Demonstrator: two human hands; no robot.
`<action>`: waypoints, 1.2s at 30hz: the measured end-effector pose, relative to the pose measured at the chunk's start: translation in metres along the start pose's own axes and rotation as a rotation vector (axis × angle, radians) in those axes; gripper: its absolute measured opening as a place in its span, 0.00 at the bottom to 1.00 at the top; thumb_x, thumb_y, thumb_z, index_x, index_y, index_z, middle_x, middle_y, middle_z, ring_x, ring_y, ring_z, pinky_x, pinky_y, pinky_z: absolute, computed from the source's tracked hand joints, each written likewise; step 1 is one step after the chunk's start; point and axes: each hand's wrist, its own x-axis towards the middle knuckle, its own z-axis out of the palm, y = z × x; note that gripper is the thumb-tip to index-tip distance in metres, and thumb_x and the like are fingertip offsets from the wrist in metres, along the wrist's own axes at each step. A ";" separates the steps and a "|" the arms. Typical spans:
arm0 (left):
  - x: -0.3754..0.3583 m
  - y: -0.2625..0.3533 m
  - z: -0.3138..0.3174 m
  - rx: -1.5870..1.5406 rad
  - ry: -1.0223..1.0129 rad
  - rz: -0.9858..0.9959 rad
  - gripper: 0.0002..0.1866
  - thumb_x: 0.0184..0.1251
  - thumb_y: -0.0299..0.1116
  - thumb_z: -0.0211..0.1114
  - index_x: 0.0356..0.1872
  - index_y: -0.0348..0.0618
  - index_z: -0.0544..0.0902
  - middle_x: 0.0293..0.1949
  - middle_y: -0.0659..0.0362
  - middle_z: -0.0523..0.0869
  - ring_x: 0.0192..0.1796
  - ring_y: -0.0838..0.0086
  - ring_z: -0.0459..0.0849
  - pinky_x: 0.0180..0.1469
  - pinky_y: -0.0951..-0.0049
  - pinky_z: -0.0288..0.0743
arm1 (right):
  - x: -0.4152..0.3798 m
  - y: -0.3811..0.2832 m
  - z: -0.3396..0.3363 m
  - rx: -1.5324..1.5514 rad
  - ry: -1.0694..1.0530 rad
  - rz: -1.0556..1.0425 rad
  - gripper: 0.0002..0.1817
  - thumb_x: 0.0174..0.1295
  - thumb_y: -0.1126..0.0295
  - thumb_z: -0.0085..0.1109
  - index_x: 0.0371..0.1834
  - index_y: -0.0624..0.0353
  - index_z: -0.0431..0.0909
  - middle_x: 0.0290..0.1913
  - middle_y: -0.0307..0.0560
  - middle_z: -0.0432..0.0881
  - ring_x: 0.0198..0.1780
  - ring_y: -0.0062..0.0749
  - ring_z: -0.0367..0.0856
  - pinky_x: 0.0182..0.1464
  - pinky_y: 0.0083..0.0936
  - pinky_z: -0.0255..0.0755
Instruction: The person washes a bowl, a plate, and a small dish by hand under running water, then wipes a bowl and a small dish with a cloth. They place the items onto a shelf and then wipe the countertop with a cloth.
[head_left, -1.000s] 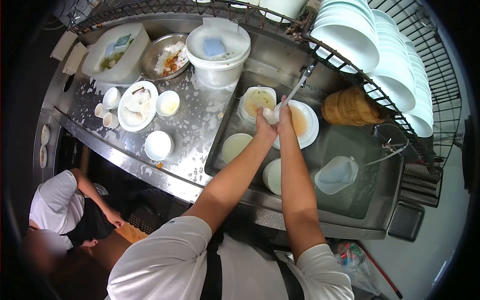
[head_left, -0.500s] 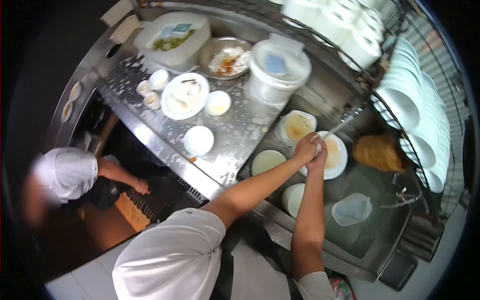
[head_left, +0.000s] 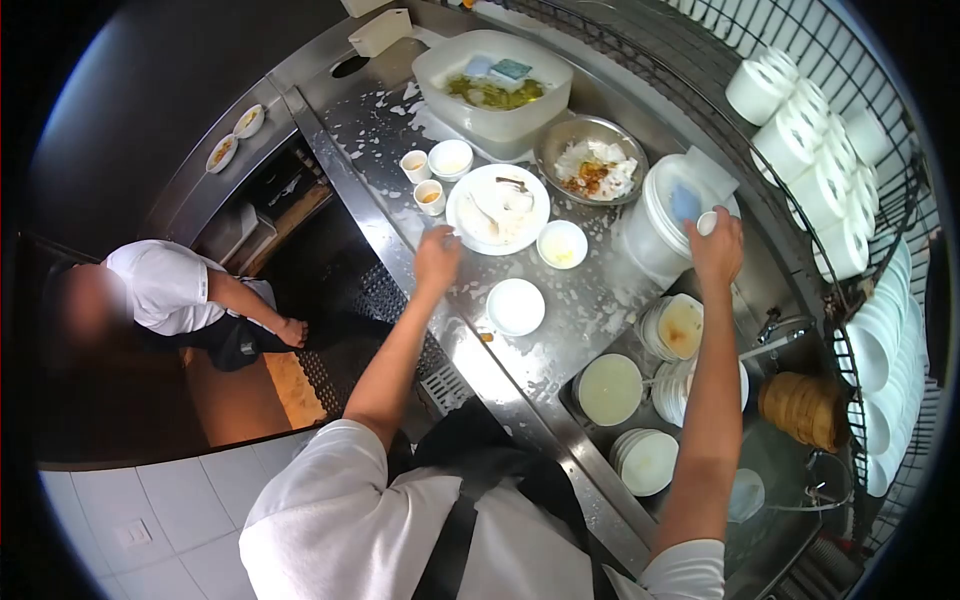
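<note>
My right hand point(head_left: 716, 250) is closed on a small white cup point(head_left: 707, 223), held up by the lidded white bucket point(head_left: 650, 225). Over the steel counter's front part, my left hand point(head_left: 437, 264) reaches forward with its fingers apart and nothing visible in them. Just beyond it are two small cups with orange residue point(head_left: 429, 197) and a white plate point(head_left: 465, 218) carrying scraps and a spoon. A white bowl point(head_left: 451, 159) sits behind the cups. Two more bowls, one with yellowish residue point(head_left: 562, 246) and one plain white point(head_left: 515, 307), stand right of my left hand.
In the sink at right are stacked bowls point(head_left: 643, 462), plates and a round container of cloudy liquid point(head_left: 609, 390). A food-waste basin point(head_left: 625, 145) and a tub of greenish water point(head_left: 500, 118) stand behind. A wire rack point(head_left: 800, 95) holds clean dishes. A co-worker point(head_left: 170, 285) is at left.
My hands were together over the sink by the running water and have parted. The right moved up to the bucket with the small cup; the left swung left over the counter. The view shifted.
</note>
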 end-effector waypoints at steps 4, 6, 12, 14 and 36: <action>0.019 -0.041 -0.020 0.036 -0.047 -0.045 0.14 0.62 0.33 0.67 0.47 0.41 0.84 0.46 0.45 0.85 0.48 0.51 0.84 0.51 0.56 0.77 | 0.011 -0.012 0.008 -0.049 -0.217 0.099 0.34 0.53 0.48 0.72 0.59 0.56 0.78 0.56 0.52 0.79 0.59 0.50 0.78 0.58 0.42 0.72; 0.031 -0.045 -0.017 0.019 -0.049 0.033 0.14 0.61 0.32 0.67 0.47 0.40 0.84 0.48 0.45 0.85 0.49 0.51 0.84 0.52 0.57 0.77 | 0.006 -0.007 0.015 0.071 -0.110 0.029 0.31 0.55 0.50 0.71 0.57 0.58 0.79 0.58 0.53 0.78 0.58 0.51 0.78 0.59 0.43 0.72; 0.153 -0.021 0.004 0.185 0.152 0.458 0.19 0.58 0.27 0.68 0.52 0.40 0.82 0.45 0.46 0.84 0.50 0.49 0.82 0.53 0.55 0.76 | -0.059 -0.013 0.024 0.251 0.331 -0.044 0.17 0.62 0.65 0.66 0.51 0.62 0.81 0.55 0.54 0.80 0.57 0.51 0.78 0.61 0.40 0.71; 0.213 -0.029 0.021 0.278 0.192 0.614 0.24 0.56 0.29 0.69 0.57 0.42 0.78 0.41 0.48 0.84 0.46 0.50 0.83 0.51 0.53 0.77 | -0.105 -0.017 0.027 0.372 0.294 0.091 0.13 0.63 0.71 0.63 0.49 0.62 0.81 0.51 0.54 0.82 0.55 0.47 0.80 0.58 0.36 0.72; 0.347 -0.052 0.017 0.424 -0.360 0.409 0.24 0.47 0.33 0.71 0.49 0.40 0.86 0.45 0.43 0.87 0.50 0.50 0.86 0.55 0.57 0.79 | -0.148 -0.117 0.177 0.455 -0.493 0.595 0.25 0.64 0.61 0.58 0.62 0.62 0.74 0.35 0.56 0.87 0.25 0.42 0.87 0.33 0.36 0.80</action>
